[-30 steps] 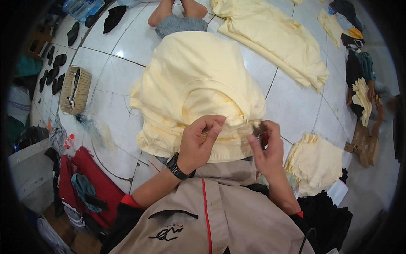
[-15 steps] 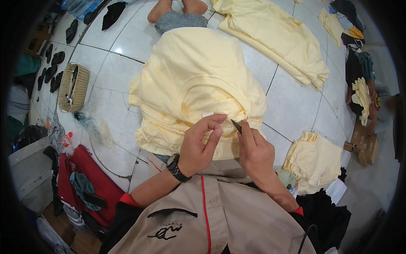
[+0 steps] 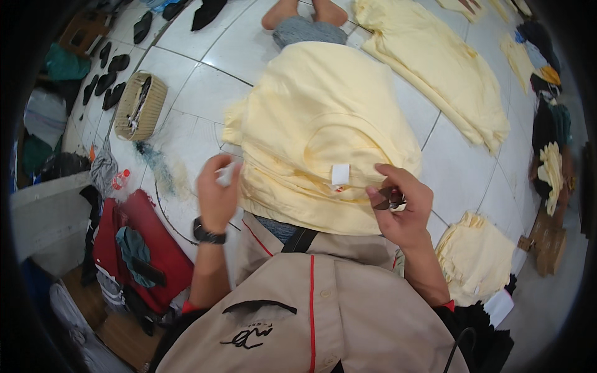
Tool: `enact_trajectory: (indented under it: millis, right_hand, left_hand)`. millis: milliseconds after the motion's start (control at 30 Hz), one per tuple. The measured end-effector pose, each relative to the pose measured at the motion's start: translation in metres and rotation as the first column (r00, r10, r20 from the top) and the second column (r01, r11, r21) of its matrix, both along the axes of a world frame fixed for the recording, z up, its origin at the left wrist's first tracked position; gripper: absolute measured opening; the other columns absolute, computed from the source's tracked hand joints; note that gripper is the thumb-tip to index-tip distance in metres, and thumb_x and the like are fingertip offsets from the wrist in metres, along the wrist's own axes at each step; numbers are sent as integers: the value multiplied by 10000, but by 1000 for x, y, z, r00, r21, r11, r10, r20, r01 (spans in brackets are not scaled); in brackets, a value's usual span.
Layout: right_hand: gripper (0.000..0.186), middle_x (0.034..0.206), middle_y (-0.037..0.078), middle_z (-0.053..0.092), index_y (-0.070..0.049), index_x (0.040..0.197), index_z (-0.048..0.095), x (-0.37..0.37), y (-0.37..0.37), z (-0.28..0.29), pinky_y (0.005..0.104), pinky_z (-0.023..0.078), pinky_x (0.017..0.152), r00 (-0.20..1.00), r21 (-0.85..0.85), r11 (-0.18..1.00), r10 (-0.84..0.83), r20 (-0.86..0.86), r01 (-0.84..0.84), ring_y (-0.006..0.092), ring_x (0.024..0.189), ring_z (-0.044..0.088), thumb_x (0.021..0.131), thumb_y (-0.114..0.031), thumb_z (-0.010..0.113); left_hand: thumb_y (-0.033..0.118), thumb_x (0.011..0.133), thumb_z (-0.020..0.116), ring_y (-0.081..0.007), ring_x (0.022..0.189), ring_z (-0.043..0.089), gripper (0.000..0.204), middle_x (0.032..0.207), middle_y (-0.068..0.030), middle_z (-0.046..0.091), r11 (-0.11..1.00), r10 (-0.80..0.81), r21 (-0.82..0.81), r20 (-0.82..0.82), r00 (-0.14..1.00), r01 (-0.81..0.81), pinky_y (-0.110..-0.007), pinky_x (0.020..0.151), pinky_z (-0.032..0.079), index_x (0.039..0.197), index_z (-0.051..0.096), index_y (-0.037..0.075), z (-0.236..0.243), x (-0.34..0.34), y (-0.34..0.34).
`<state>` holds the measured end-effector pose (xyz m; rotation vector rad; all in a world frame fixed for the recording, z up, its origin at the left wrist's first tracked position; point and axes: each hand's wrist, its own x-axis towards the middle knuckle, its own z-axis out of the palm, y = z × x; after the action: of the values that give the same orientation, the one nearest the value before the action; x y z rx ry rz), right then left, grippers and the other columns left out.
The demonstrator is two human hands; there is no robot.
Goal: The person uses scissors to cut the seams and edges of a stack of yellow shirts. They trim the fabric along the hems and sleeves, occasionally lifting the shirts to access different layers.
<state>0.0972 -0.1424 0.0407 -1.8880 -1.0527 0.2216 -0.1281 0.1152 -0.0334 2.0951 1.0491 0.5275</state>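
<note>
A pale yellow T-shirt (image 3: 317, 87) lies spread in front of me, its round neckline toward me. At the inside of the neck sits a small white label (image 3: 340, 174). My left hand (image 3: 217, 189), slightly blurred, is off the shirt's left edge, its fingers closed on a small white scrap (image 3: 226, 174). My right hand (image 3: 407, 202) is over the shirt's lower right, holding small dark thread snips (image 3: 390, 198) between thumb and fingers.
Another yellow garment (image 3: 441, 74) lies at the far right, and a folded yellow pile (image 3: 477, 255) nearer. A wicker basket (image 3: 142, 105) and several dark sandals (image 3: 106, 82) are at left. Red cloth (image 3: 158, 248) lies lower left. At the right edge a person handles yellow cloth (image 3: 550, 171).
My left hand has moved left, away from the neckline, with the white scrap. My right hand has shifted right with the snips, fingers now more spread. The view has shifted slightly.
</note>
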Motion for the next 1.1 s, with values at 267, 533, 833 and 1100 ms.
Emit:
enact_trajectory:
  millis: [267,533,833,1100]
  right_hand:
    - [439,863,133,723,-36,1132,740,6,19,-26,351,548,607,986,-352,925,166,31,-144,260,651,691,708,78,736]
    - [315,854,101,728,-46,1101,751,-1,29,-23,330,529,639,996,-378,921,79,-45,-91,227,692,670,790,-2,772]
    - [309,856,147,732,-14,1140,739,-17,88,-27,363,542,673,932,-218,970,20,-362,-106,241,732,695,842,-70,801]
    - [236,876,154,746,-3,1084,729,-24,87,-43,357,557,679,935,-173,969,109,-339,-176,254,765,739,854,-18,775]
  left_hand:
    - [240,1012,688,-217,756,726,242,816,-116,727,889,-413,-42,-503,760,456,-360,689,577,985,737,4,12,102,-23]
    - [183,1116,534,-203,1072,720,239,1209,-100,730,289,526,-867,498,690,405,-386,984,587,1249,629,8,-2,63,-37]
    - [217,1129,511,-211,1140,705,273,1256,-101,708,225,520,-883,466,716,412,-393,1007,583,1296,602,21,3,66,-41]
    - [118,1068,614,-155,1038,695,281,1256,-89,678,498,417,-830,484,769,252,-324,964,570,1321,580,2,3,63,-53]
